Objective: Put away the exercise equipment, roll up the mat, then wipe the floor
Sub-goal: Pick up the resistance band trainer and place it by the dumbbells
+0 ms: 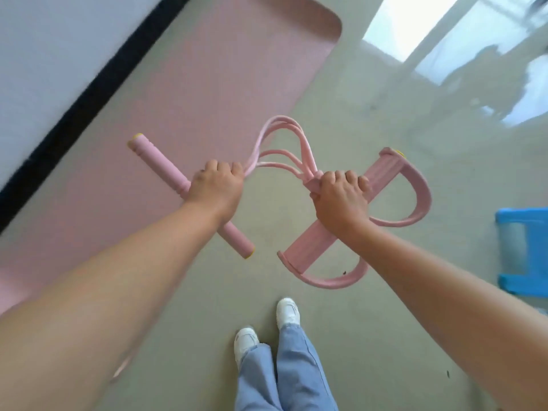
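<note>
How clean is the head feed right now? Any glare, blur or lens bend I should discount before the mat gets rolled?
Head view: strong window glare washes out the floor at upper right; the wide lens bows the black baseboard and stretches both forearms. The pink mat is evenly lit but soft. The left hand and right hand, gripping the pink pedal puller, are reasonably sharp.

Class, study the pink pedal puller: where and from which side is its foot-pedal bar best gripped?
Probably at the middle of the foot-pedal bar, from above, as the right hand does: the foot loops curve off the ends, leaving the centre free and balanced.
</note>
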